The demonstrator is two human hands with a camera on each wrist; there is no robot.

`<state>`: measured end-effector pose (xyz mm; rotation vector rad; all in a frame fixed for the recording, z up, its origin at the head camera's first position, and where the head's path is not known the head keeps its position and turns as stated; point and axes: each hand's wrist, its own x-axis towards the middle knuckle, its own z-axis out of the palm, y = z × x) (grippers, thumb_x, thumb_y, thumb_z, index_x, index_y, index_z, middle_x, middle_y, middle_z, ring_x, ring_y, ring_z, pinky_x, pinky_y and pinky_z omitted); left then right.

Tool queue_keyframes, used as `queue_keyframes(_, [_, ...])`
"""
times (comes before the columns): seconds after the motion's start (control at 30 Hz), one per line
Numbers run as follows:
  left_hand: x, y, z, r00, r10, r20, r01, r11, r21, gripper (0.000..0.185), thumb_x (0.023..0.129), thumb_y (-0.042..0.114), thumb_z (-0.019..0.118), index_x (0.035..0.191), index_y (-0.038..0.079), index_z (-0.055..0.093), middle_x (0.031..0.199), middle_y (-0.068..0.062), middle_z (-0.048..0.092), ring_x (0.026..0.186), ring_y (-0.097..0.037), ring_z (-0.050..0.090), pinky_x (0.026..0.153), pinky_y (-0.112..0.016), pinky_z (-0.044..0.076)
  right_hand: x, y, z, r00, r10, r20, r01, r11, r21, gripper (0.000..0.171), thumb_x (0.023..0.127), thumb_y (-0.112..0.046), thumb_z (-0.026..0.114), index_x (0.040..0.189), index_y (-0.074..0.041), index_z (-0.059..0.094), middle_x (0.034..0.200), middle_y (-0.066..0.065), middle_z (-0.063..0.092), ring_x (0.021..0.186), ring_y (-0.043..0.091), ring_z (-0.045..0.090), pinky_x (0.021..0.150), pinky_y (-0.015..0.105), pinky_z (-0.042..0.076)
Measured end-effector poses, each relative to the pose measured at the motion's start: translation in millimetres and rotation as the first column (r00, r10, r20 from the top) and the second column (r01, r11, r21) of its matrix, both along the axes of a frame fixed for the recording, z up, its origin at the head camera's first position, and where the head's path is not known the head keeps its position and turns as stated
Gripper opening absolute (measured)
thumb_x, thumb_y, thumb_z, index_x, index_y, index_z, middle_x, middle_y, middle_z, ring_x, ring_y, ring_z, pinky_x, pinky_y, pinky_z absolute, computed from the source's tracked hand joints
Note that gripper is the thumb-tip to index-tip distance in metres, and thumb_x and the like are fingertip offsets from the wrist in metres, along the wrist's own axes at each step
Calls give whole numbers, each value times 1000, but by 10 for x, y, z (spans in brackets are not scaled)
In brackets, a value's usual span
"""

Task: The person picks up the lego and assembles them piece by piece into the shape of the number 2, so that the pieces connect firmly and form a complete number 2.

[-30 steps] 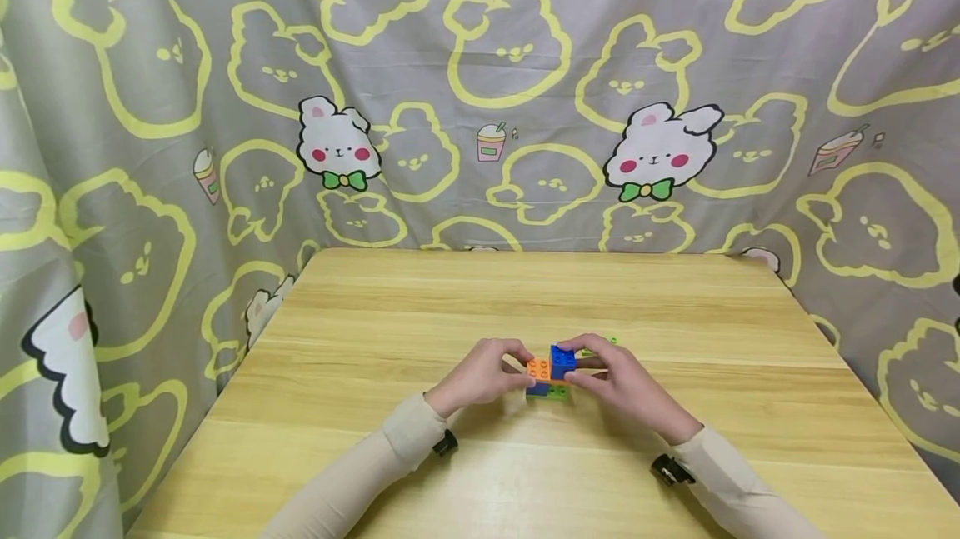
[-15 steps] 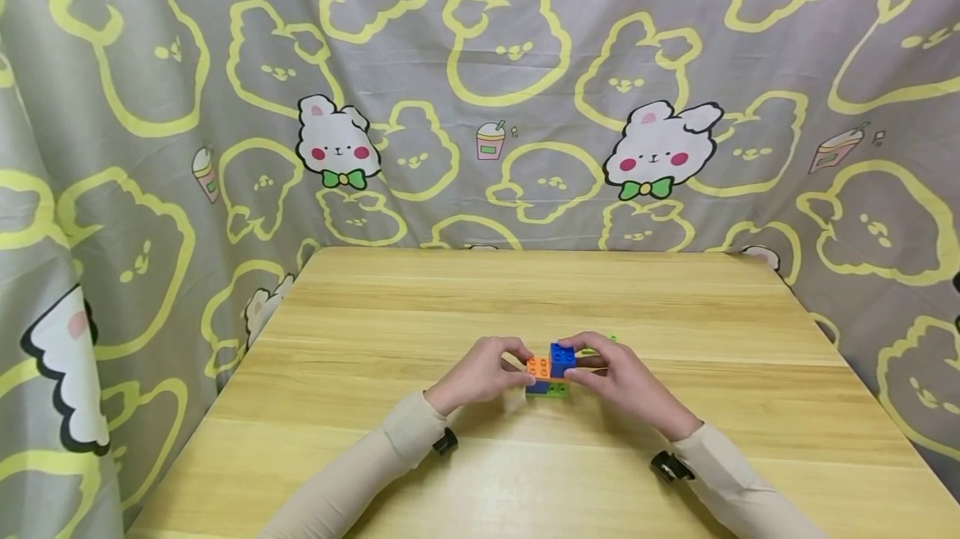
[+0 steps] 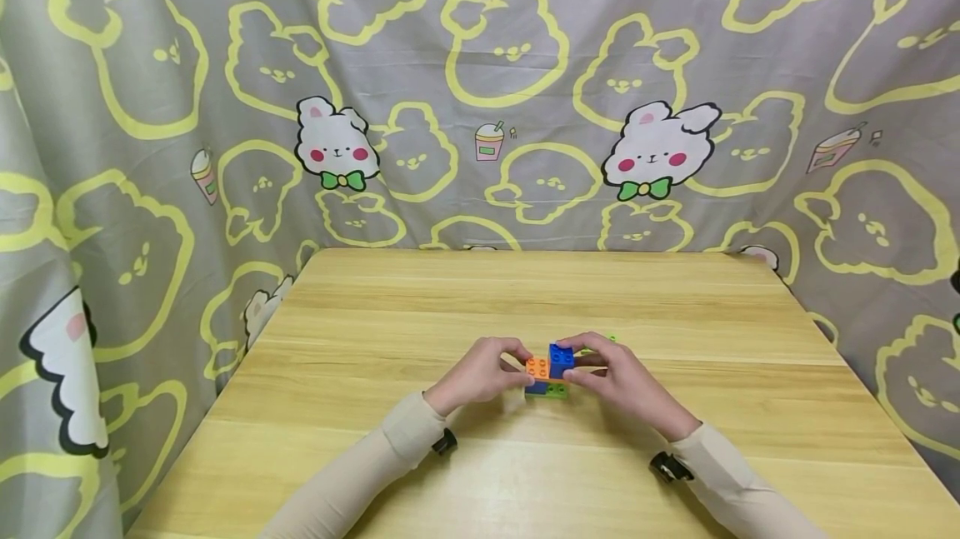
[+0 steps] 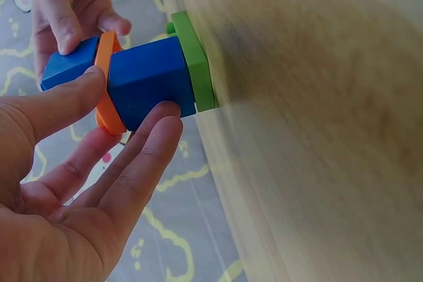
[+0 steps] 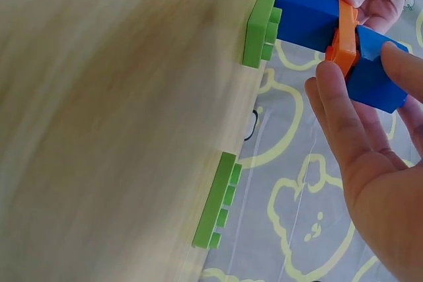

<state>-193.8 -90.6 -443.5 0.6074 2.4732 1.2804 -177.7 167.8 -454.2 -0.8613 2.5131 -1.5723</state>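
Note:
A small stack of toy building bricks stands on the table, between both hands. At its bottom lies a flat green plate (image 3: 557, 391), with a blue brick (image 4: 149, 84) on its left half. On top of that sits a flat orange plate (image 3: 536, 368), its left end pinched by the thumb and fingers of my left hand (image 3: 483, 371). A second blue brick (image 3: 561, 361) is on the orange plate's right half, overhanging the green plate's bare studs. My right hand (image 3: 622, 376) grips this upper brick between thumb and fingers.
Another green studded plate (image 5: 215, 203) lies on the wooden table (image 3: 420, 297), mostly hidden behind the right hand in the head view. A patterned grey curtain (image 3: 427, 222) hangs around the table's back and sides.

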Motion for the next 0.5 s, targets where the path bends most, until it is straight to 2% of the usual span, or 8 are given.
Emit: queue_keyframes(0.5, [3, 4, 0, 1000, 4, 4, -4, 1000, 1, 20, 90, 15, 80, 108, 12, 72, 110, -3, 72, 90, -16, 75, 72, -27, 58, -19, 18, -19, 1000, 11, 28, -11, 1000, -9, 38, 97, -15, 72, 134, -14, 62, 135, 21, 61, 111, 40, 69, 84, 33, 61])
